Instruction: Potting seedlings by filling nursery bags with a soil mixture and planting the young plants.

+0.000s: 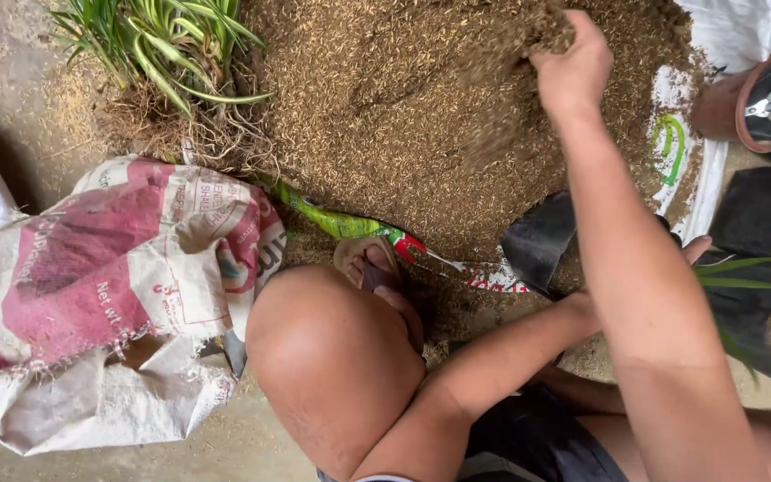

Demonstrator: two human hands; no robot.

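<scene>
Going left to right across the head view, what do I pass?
Red-and-white woven sack → bent knee → sandalled foot → black plastic pot → right hand grabbing husks → another person's sandalled foot.

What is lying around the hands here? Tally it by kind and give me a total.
Heaps of husks: 1
Black pots: 1
Pink and white sacks: 1
Leafy plants: 2
Total: 5
</scene>
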